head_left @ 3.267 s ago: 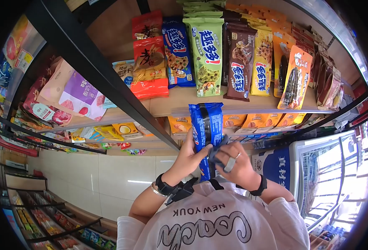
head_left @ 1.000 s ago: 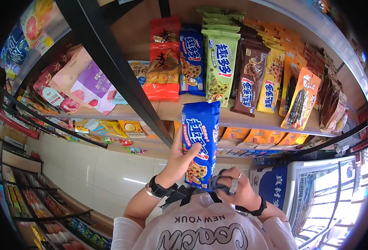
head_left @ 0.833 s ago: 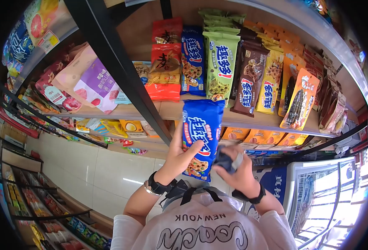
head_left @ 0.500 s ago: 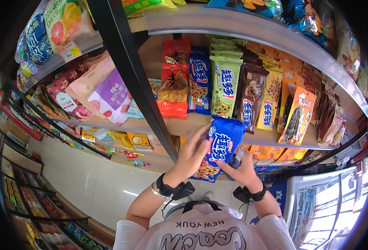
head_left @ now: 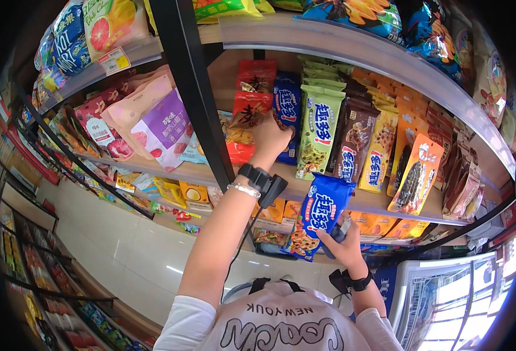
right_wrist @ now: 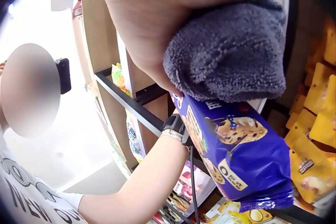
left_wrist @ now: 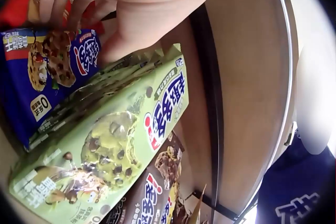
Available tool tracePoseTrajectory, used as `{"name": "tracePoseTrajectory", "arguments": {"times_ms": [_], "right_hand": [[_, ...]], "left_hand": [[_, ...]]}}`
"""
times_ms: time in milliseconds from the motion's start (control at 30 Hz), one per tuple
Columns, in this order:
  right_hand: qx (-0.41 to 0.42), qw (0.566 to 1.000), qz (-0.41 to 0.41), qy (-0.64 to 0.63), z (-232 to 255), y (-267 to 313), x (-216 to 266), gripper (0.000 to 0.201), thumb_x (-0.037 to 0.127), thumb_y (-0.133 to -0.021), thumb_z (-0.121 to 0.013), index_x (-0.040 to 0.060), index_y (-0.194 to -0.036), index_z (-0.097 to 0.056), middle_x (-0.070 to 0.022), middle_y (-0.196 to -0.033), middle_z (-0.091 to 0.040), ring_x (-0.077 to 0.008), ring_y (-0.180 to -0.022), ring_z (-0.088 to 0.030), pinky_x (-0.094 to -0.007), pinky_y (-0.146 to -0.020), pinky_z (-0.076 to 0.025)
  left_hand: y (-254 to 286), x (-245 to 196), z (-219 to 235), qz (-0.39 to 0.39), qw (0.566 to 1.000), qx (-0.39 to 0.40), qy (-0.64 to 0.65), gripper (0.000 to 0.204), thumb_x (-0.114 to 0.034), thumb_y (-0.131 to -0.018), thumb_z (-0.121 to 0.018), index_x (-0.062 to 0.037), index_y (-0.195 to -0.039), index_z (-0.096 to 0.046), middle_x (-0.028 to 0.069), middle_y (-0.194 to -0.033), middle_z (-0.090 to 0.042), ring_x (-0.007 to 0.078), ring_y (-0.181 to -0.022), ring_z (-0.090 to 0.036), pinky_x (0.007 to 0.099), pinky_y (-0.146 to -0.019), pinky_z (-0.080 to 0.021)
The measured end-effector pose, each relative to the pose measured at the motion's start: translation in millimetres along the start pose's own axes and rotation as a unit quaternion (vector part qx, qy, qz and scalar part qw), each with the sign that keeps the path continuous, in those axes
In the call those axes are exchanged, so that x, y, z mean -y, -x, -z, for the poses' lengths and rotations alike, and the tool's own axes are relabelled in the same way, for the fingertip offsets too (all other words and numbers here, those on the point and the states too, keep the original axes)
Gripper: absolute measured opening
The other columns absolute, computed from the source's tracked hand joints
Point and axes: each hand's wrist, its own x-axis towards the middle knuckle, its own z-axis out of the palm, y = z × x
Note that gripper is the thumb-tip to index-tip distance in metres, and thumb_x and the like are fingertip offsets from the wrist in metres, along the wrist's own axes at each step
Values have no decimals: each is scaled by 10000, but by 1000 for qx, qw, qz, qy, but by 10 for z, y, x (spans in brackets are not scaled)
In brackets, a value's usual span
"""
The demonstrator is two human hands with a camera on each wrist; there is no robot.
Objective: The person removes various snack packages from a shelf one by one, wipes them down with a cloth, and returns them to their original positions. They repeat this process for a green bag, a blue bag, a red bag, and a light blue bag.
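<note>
In the head view, my left hand (head_left: 271, 139) is over the shelf where a red pack (head_left: 246, 120) and a blue cookie pack (head_left: 288, 105) stand side by side. Its bent fingers touch along their shared edge in the left wrist view, with the thumb by the blue pack's upper end (left_wrist: 84, 56); whether they pinch it is unclear. A green cookie pack (left_wrist: 113, 145) leans beside it. Below the shelf edge, my right hand (head_left: 347, 244) grips another blue cookie pack (head_left: 321, 213) by its lower right side, thumb on its front. A bunched grey cloth (right_wrist: 226, 50) is in that same hand.
Brown (head_left: 357, 140) and yellow (head_left: 382, 149) packs, then orange pouches (head_left: 418, 175), stand to the right. A black shelf post (head_left: 196, 88) rises left of my left hand. Bags fill the shelf above. At lower right is a glass-topped chest (head_left: 445, 298).
My left hand has let go of the held blue pack and moved up to the shelf. My right hand keeps that pack with the cloth. The view has shifted, showing more of the upper shelf.
</note>
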Motion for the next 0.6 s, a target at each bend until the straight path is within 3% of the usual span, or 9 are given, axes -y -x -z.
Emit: {"name": "tracePoseTrajectory", "arguments": {"times_ms": [100, 200, 333, 600], "right_hand": [[0, 1000, -7, 9, 31, 0, -51, 287, 142, -773, -765, -7, -1005, -684, -119, -976, -637, -231, -878, -622, -335, -821, -481], [-12, 1000, 0, -3, 42, -2, -125, 278, 138, -768, -767, -5, -993, -689, -114, -966, -636, -220, -865, -621, -328, -809, -482], [-13, 1000, -6, -5, 81, -11, -157, 274, 135, -765, -768, -5, -988, -693, -105, -950, -634, -210, -855, -618, -320, -794, -482], [-14, 1000, 4, 7, 148, -14, -198, 258, 132, -764, -769, -2, -971, -693, -103, -943, -638, -209, -843, -623, -317, -781, -485]], "left_hand": [[-185, 47, -115, -25, 992, -57, -110, 629, -302, -715, -787, 24, -1193, -540, 259, -1157, -583, 415, -1151, -522, 485, -973, -419], [-332, 1, -58, 28, 991, 8, -130, 682, -346, -722, -799, 24, -1222, -521, 261, -1209, -551, 443, -1196, -480, 497, -966, -438], [-291, -241, -36, 82, 975, -30, -204, 784, -459, -717, -810, -12, -1274, -488, 217, -1289, -518, 401, -1245, -458, 488, -992, -448], [-494, -239, -23, 136, 959, 37, -244, 887, -568, -673, -801, -52, -1327, -496, 136, -1378, -499, 375, -1285, -432, 485, -997, -447]]}}
